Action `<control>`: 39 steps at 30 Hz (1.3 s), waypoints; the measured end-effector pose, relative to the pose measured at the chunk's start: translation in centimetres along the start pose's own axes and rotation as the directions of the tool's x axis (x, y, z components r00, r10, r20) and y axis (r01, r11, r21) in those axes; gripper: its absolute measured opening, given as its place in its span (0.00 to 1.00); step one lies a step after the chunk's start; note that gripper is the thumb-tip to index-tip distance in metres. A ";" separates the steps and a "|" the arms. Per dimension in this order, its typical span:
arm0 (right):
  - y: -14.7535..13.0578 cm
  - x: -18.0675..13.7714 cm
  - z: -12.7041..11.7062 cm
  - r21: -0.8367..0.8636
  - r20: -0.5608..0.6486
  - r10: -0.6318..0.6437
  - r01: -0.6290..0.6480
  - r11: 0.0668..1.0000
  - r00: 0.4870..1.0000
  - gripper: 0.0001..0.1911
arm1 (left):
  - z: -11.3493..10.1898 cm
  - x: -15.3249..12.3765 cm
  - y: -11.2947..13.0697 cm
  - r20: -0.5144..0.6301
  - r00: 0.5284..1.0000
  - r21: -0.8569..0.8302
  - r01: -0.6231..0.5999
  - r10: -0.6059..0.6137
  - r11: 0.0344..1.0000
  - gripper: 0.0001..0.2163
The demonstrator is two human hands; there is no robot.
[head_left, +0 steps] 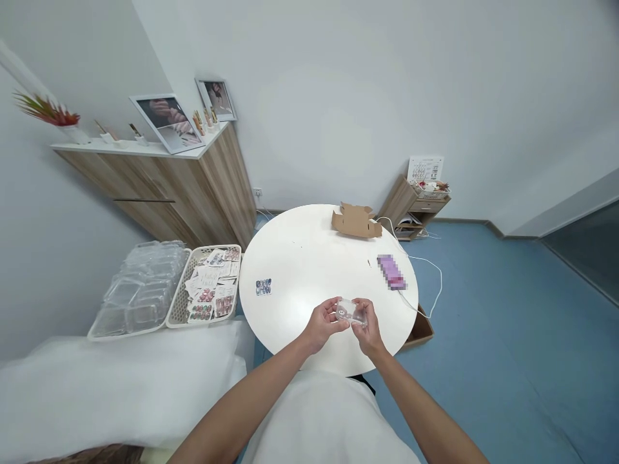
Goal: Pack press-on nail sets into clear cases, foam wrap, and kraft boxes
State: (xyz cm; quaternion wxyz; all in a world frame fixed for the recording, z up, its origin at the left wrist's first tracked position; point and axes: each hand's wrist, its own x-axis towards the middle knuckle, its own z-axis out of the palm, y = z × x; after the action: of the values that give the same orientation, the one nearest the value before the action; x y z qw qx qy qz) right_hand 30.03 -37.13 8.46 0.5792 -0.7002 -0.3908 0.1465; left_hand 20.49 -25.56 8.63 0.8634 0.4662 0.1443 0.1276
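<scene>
Both my hands hold a small clear plastic box (351, 312) over the near edge of the round white table (309, 258). My left hand (323, 325) grips the box's left end with fingers curled round it. My right hand (367, 328) pinches its right end. Something small and dark shows inside the box. A small set of press-on nails (264, 287) lies on the table to the left, apart from my hands.
A phone (391, 271) on a white cable and an open cardboard box (356, 220) lie on the table's far side. Left of the table stand a white basket (206, 283) of nail sets and stacked clear boxes (140, 287). A wooden cabinet (184, 187) is behind.
</scene>
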 end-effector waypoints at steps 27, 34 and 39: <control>-2.6 3.6 -2.5 0.041 0.307 0.231 -0.255 0.966 0.923 0.15 | -1.1 -0.6 0.3 0.036 0.999 0.014 -0.018 0.017 1.000 0.34; -1.4 4.4 -2.6 0.152 0.209 0.486 -0.519 0.841 0.848 0.15 | -2.2 -1.3 -0.3 -0.048 0.983 0.109 0.184 -0.180 0.977 0.27; 1.1 3.3 -1.2 0.167 0.170 0.570 -0.594 0.787 0.804 0.17 | -1.9 -1.3 -1.9 -0.195 0.953 0.221 0.274 -0.233 0.936 0.16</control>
State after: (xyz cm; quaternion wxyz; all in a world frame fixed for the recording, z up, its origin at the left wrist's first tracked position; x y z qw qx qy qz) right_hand 33.38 -35.69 8.60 0.5543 -0.7114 -0.1694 0.3974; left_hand 18.77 -25.53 6.23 0.7933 0.5347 0.2892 0.0342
